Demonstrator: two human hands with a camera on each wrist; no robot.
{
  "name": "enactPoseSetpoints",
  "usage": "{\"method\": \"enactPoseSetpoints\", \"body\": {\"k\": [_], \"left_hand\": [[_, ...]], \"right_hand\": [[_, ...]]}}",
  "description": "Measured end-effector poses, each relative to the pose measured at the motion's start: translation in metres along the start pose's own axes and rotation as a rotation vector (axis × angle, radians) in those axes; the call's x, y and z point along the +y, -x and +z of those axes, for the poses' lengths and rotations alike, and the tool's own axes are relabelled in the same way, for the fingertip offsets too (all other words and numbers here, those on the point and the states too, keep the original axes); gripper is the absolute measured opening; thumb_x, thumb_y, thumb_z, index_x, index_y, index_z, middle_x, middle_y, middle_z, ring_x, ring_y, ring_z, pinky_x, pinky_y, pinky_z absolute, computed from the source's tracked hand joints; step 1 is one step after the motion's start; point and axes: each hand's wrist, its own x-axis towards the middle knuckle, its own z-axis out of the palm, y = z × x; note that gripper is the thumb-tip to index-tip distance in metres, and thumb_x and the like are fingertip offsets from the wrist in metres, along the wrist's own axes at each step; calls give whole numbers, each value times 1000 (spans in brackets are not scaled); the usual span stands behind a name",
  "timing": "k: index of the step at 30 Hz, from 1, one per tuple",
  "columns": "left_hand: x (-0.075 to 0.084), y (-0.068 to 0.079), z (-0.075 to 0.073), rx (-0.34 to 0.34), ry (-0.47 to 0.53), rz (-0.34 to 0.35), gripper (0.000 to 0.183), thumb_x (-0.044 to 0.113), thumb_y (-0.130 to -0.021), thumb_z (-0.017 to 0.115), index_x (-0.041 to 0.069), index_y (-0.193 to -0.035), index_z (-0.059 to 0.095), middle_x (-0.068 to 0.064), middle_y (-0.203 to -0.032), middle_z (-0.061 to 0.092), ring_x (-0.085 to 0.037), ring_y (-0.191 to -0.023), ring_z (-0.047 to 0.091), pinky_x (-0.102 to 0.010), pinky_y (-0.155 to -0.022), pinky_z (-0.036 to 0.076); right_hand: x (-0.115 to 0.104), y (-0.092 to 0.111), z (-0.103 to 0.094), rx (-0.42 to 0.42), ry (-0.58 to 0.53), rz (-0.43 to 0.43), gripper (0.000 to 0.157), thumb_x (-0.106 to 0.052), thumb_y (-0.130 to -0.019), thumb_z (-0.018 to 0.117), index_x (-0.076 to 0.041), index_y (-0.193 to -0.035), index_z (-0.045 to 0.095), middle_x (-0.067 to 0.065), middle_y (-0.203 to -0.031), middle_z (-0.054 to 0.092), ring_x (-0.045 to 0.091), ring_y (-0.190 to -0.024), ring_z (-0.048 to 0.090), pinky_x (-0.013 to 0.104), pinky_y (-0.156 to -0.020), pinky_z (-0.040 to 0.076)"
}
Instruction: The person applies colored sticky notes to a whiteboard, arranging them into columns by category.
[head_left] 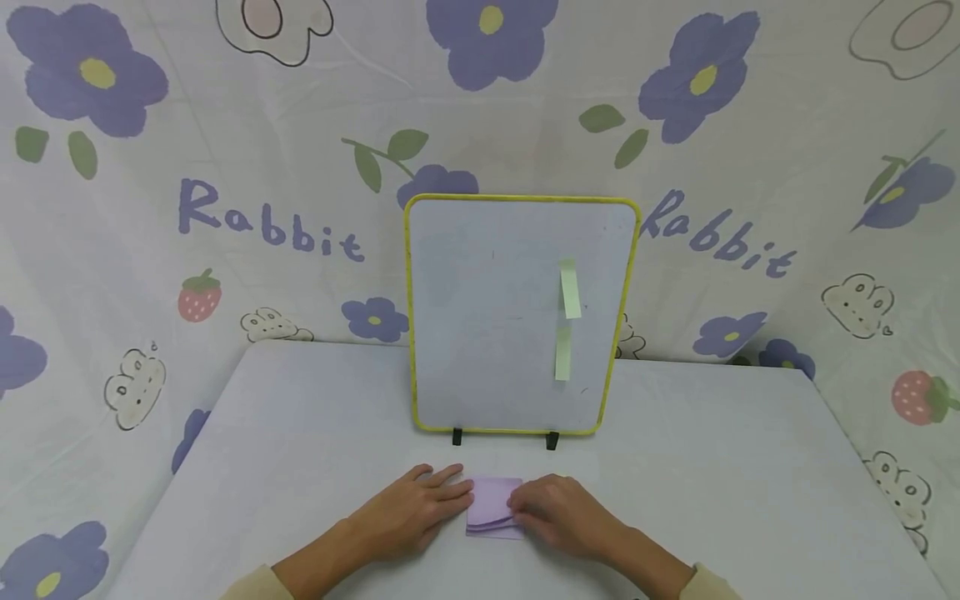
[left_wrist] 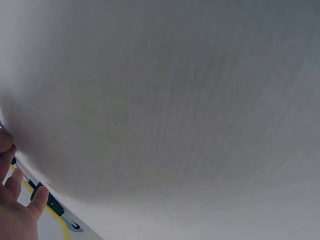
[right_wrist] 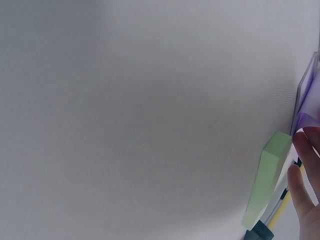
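Observation:
A small pad of purple sticky notes [head_left: 491, 500] lies on the table between both hands in the head view. Its top sheet is lifted and bowed along the near edge. My right hand [head_left: 562, 512] pinches that sheet near its lower right corner; the purple paper [right_wrist: 311, 97] curls above the fingers in the right wrist view. With fingers extended, my left hand [head_left: 420, 508] rests at the pad's left edge, fingertips touching it. Only part of the left hand [left_wrist: 20, 215] shows in its wrist view, where the pad is almost wholly out of frame.
Behind the pad stands a whiteboard [head_left: 487, 333] with a yellow frame, on black feet [head_left: 552, 441]. Two pale green sticky strips [head_left: 570, 292] hang on its right side. A pale green block-like piece [right_wrist: 267, 180] appears beside the right fingers. Patterned cloth surrounds the white table [head_left: 705, 467].

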Motion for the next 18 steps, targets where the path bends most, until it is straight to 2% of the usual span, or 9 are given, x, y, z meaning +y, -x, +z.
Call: {"method": "enactPoseSetpoints", "body": {"k": [5,11,18], "left_hand": [[0,4,-1,-4,61,-30,44,20,-98,58,13,-141,58,0,-146,53,-23,-135,50,-45,-99,47],[3,8,-1,-40,101,-10,47,20,-98,57,14,-144,55,1,-147,52,-22,-135,49,-46,-100,46],[5,14,-1,3,93,17,46,19,-96,59,13,-142,57,1,-144,56,-22,-133,52,-43,-97,47]], "right_hand": [[-2,-3,-1,-21,-53,50,10,-6,-84,76,-8,-94,75,-4,-92,74,10,-91,70,34,-81,56],[-2,-4,-2,-31,-134,125,7,-6,-85,76,-9,-90,76,-5,-90,74,7,-88,69,29,-79,56],[-1,-5,-2,-65,-222,230,5,-7,-86,75,-12,-86,75,-5,-93,74,7,-93,69,31,-83,55]]}}
